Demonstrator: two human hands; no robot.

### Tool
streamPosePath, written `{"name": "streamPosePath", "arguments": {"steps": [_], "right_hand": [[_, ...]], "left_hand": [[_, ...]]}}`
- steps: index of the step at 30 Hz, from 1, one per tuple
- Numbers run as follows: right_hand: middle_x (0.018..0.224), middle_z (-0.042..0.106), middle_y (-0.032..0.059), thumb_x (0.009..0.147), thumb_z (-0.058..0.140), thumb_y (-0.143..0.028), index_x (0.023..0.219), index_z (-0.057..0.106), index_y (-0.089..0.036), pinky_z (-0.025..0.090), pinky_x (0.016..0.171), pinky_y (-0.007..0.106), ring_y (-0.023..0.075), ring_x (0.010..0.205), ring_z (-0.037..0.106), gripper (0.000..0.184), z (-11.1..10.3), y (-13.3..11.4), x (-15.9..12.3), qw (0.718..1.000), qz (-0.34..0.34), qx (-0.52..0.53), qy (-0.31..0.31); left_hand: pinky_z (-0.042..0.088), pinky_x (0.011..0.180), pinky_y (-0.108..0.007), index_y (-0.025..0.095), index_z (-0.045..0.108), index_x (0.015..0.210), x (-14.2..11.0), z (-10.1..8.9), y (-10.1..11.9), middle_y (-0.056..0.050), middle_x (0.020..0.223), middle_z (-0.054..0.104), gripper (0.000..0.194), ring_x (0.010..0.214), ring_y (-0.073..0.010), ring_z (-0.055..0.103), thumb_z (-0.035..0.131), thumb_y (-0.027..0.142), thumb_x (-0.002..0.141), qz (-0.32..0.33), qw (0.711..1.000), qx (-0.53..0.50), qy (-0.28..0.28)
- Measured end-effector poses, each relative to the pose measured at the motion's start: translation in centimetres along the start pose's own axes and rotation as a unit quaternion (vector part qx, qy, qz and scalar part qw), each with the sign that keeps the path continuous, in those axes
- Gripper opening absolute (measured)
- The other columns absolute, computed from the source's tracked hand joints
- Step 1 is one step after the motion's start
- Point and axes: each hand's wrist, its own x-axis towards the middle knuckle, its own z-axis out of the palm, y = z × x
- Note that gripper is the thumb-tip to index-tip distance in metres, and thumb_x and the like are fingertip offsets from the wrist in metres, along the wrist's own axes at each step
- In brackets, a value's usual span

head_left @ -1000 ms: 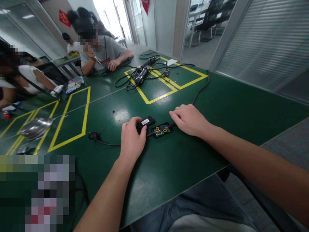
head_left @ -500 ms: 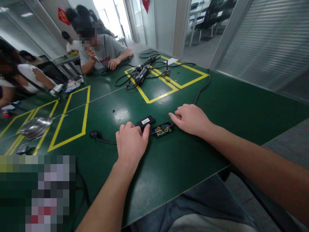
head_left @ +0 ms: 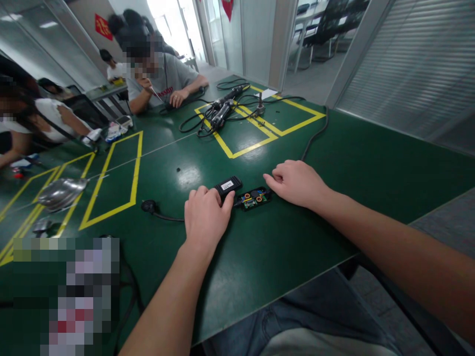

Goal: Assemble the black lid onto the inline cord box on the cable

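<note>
On the green table lies an open black case (head_left: 254,199) with a circuit board, copper coils and coloured wires showing inside. Its black lid (head_left: 227,186), with a white label, rests just behind it. My left hand (head_left: 207,212) is closed around the black cable (head_left: 168,217) at the case's left end, thumb close to the lid. That cable runs left to a round black plug (head_left: 149,206). At the right end, my right hand (head_left: 297,184) is closed over the cable there, fingers curled and mostly hidden. The cable continues behind it, up the table.
Black corded tools (head_left: 222,112) and a small metal part (head_left: 260,106) lie by yellow tape at the back. A shiny metal dish (head_left: 63,194) stands at left. One person (head_left: 163,74) works across the table; another (head_left: 55,118) sits at left. The table's front edge (head_left: 282,299) is near me.
The view has shifted slightly, so everything appears a little further right. Both hands stay at the two ends of the case.
</note>
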Motion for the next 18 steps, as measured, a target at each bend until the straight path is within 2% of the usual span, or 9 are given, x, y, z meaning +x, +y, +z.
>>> {"name": "streamPosePath", "arguments": {"steps": [3,6,8,11,15,18], "right_hand": [[0.065,0.059,0.0064,0.106,0.05,-0.043,0.058,0.043,-0.025,0.033,0.069,0.04,0.0233,0.07,0.05,0.052,0.0,0.0,-0.1,1.0,0.004,0.002,-0.002],[0.068,0.06,0.0066,0.107,0.05,-0.042,0.06,0.042,-0.026,0.033,0.07,0.04,0.0234,0.072,0.05,0.05,-0.1,-0.1,-0.1,1.0,0.002,0.007,-0.002],[0.069,0.06,0.0067,0.107,0.049,-0.041,0.061,0.043,-0.025,0.033,0.07,0.04,0.0237,0.072,0.05,0.049,-0.1,-0.2,-0.1,1.0,-0.002,0.012,-0.003],[0.071,0.061,0.007,0.11,0.044,-0.041,0.063,0.046,-0.025,0.033,0.071,0.04,0.024,0.074,0.051,0.049,-0.1,-0.2,-0.1,1.0,-0.004,0.023,-0.004],[0.074,0.063,0.0073,0.113,0.04,-0.042,0.066,0.051,-0.024,0.034,0.074,0.04,0.0247,0.076,0.055,0.051,0.0,0.0,-0.1,0.999,-0.002,0.038,-0.003],[0.078,0.065,0.0077,0.114,0.036,-0.044,0.069,0.054,-0.024,0.035,0.076,0.04,0.0253,0.08,0.057,0.052,0.1,0.0,-0.1,0.999,-0.004,0.049,-0.001]], "left_hand": [[0.056,0.093,-0.048,0.019,0.073,0.098,0.2,0.6,-0.3,-0.013,0.109,0.073,0.022,0.107,-0.0347,0.066,0.08,0.041,0.101,0.008,0.997,-0.048,0.065],[0.056,0.105,-0.052,0.019,0.073,0.124,0.7,1.3,-0.8,-0.014,0.13,0.075,0.032,0.121,-0.0368,0.066,0.084,0.032,0.097,0.019,0.989,-0.115,0.086],[0.057,0.106,-0.054,0.021,0.072,0.134,1.0,1.6,-1.1,-0.012,0.131,0.079,0.038,0.124,-0.037,0.068,0.083,0.027,0.098,0.017,0.986,-0.15,0.073],[0.059,0.103,-0.052,0.022,0.075,0.133,1.1,1.7,-1.5,-0.01,0.121,0.081,0.036,0.116,-0.0341,0.071,0.082,0.021,0.098,0.029,0.98,-0.18,0.083],[0.06,0.102,-0.047,0.021,0.076,0.133,0.4,1.4,-1.2,-0.01,0.122,0.078,0.03,0.113,-0.0292,0.069,0.077,0.024,0.104,0.132,0.956,-0.219,0.141],[0.06,0.102,-0.046,0.021,0.075,0.139,-0.3,1.4,-0.7,-0.01,0.121,0.077,0.032,0.112,-0.0285,0.067,0.073,0.028,0.108,0.238,0.94,-0.215,0.117]]}}
